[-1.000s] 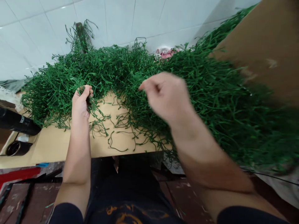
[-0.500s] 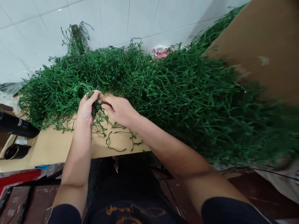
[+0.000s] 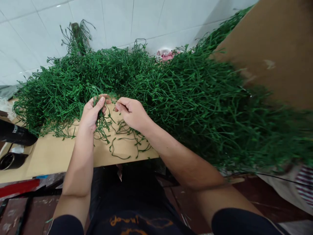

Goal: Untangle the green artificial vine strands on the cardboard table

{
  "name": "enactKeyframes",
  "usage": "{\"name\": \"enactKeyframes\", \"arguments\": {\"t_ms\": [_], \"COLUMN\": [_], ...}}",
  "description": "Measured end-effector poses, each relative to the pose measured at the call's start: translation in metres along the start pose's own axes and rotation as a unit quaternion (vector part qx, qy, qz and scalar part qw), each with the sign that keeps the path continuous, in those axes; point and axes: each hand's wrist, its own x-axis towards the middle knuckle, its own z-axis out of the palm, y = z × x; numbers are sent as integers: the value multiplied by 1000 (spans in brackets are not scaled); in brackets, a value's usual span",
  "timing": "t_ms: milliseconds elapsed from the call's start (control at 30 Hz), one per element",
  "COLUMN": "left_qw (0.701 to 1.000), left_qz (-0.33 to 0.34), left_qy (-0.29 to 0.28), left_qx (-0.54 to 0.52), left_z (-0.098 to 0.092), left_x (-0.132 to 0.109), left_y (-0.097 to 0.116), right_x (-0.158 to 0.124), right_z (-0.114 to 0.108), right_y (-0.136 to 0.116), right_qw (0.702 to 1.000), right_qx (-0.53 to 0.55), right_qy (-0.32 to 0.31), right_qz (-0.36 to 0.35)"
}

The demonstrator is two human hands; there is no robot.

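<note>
My left hand (image 3: 94, 111) is closed around several thin green artificial stems, whose ends hang below the palm. To its right, my right hand (image 3: 132, 111) pinches with thumb and forefinger on a green stem (image 3: 113, 102) that shows between the two hands. A long heap of the same green stems (image 3: 181, 88) lies behind and to the right of my hands. Loose stems (image 3: 119, 156) are scattered on the tan cardboard sheet (image 3: 56, 153) below them.
A black cylindrical bottle (image 3: 17, 131) and a black round-mouthed holder (image 3: 11, 160) sit at the left. A large brown board (image 3: 276, 49) rises at the right. White tiles (image 3: 117, 19) line the back, with a pink-and-white item (image 3: 166, 54) behind the heap.
My right hand has moved a little to the right, widening the gap from my left hand. The left hand keeps its hold on the stems. The view has shifted slightly.
</note>
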Motion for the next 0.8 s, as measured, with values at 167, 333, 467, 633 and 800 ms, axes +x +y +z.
{"name": "enactKeyframes", "arguments": {"t_ms": [167,333,467,633,800], "left_qw": [1000,999,998,1000,983], "left_qz": [-2,-16,-35,-8,94], "left_qy": [-22,-29,-40,0,157], "left_qx": [1,-17,-40,-29,20], "left_z": [5,6,6,12,-2], "left_x": [0,-2,-6,-3,16], "left_y": [1,1,1,-6,-13], "right_x": [-3,-5,-3,-1,-24], "right_z": [5,5,2,7,17], "right_y": [-1,0,1,2,-20], "right_qw": [999,999,1000,1000,997], "right_qx": [11,13,23,20,-31], "right_qy": [-39,-36,-4,-4,-9], "right_qz": [-18,-9,-10,-10,-71]}}
